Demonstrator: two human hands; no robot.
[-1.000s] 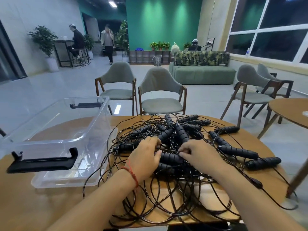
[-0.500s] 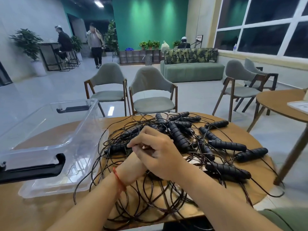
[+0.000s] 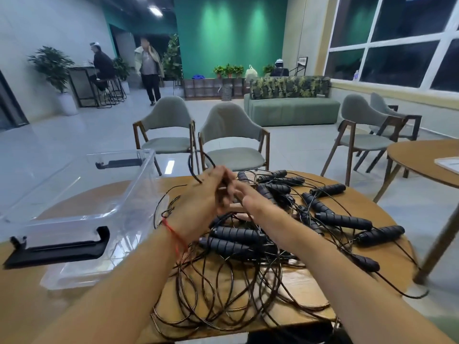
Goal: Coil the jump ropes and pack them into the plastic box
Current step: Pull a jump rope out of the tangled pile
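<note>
A tangle of black jump ropes (image 3: pixel 238 242) with ribbed foam handles and thin cords covers the round wooden table (image 3: pixel 372 202). My left hand (image 3: pixel 201 197), with a red string at the wrist, is lifted above the pile and grips a thin black cord (image 3: pixel 196 167) that loops up over its fingers. My right hand (image 3: pixel 248 202) reaches in against the left hand's fingers; it is blurred, so its hold is unclear. The clear plastic box (image 3: pixel 74 217) with black clip handles (image 3: pixel 57 247) stands open on the table to the left, with nothing in it.
Loose cord loops (image 3: pixel 223 301) spill over the table's near edge. Two grey chairs (image 3: pixel 231 135) stand behind the table. A second round table (image 3: pixel 422 157) and more chairs are at the right. People stand far back by the wall.
Both hands have risen from the pile and moved toward the far side. The left hand now holds up a loop of cord. The right hand has slid off the left hand's back.
</note>
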